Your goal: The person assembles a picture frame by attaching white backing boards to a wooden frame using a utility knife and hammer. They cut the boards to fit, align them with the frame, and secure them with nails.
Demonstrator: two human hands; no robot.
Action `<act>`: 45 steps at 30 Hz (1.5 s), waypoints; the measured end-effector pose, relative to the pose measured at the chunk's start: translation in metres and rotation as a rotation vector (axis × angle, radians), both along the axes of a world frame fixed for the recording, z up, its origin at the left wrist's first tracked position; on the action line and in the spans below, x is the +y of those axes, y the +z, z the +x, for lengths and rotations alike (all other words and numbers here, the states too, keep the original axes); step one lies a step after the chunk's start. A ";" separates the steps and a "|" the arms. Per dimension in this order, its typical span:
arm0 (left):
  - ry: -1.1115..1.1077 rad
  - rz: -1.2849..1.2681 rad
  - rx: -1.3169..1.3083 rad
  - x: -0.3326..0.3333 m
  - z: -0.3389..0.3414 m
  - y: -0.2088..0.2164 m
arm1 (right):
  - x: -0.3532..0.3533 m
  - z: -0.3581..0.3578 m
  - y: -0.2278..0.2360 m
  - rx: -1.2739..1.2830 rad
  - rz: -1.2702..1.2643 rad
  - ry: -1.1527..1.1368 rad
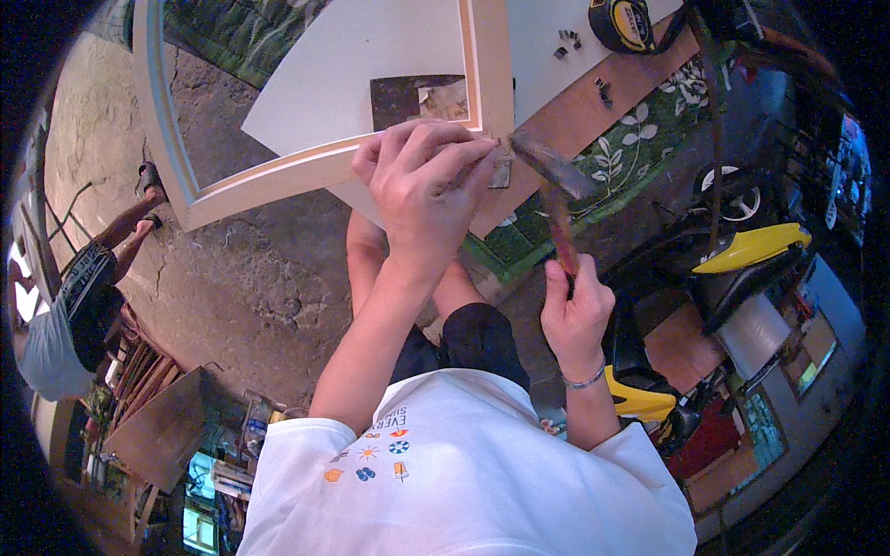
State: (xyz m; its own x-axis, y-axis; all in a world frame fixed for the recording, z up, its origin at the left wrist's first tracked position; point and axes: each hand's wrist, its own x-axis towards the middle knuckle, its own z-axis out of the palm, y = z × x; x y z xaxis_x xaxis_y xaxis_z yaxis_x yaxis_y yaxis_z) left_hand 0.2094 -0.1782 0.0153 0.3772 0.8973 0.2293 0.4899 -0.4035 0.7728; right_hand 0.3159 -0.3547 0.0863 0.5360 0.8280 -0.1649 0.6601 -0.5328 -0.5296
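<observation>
My left hand (422,176) rests over the near right corner of a pale wooden frame (278,181) with a white and tan inner edge. Its thumb and fingertips are pinched together at the outer side of that corner; whatever sits between them is too small to make out. Lower and to the right, my right hand (577,310) is wrapped round the reddish handle of a hammer (553,167). The dark, blurred hammer head is tilted just right of the left fingertips, close to the corner.
Small dark metal pieces (567,42) lie on a white board beside a yellow and black tape measure (626,23). Green leaf-patterned cloth (640,139) lies under the boards. A yellow and black motorbike (751,248) stands at right. Another person (56,334) is at far left.
</observation>
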 end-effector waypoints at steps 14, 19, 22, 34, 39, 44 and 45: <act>-0.075 0.077 0.073 -0.007 -0.018 -0.008 | -0.010 0.003 -0.001 -0.108 0.059 0.039; -0.075 0.071 0.085 -0.008 -0.021 -0.006 | -0.004 -0.002 0.020 0.138 0.391 -0.109; -0.098 0.059 0.057 -0.004 -0.017 -0.003 | -0.013 -0.005 -0.009 0.095 0.149 -0.061; -0.119 0.027 0.051 -0.007 -0.022 -0.010 | 0.009 -0.003 0.007 -0.006 0.022 -0.053; -0.113 0.049 0.017 -0.006 -0.020 -0.012 | -0.001 -0.004 -0.015 -0.013 -0.079 0.038; -0.105 0.050 0.042 -0.007 -0.023 -0.009 | 0.011 -0.011 0.014 -0.015 0.176 -0.040; -0.102 0.042 0.034 -0.006 -0.022 -0.008 | 0.002 -0.013 0.004 -0.004 0.228 -0.032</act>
State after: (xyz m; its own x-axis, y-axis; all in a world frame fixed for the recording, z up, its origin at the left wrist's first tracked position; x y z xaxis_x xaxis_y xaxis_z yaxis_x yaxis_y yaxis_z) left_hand 0.1873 -0.1841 0.0071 0.4743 0.8437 0.2514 0.4699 -0.4841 0.7381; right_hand 0.3029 -0.3530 0.0903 0.5628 0.8262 0.0264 0.6471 -0.4205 -0.6360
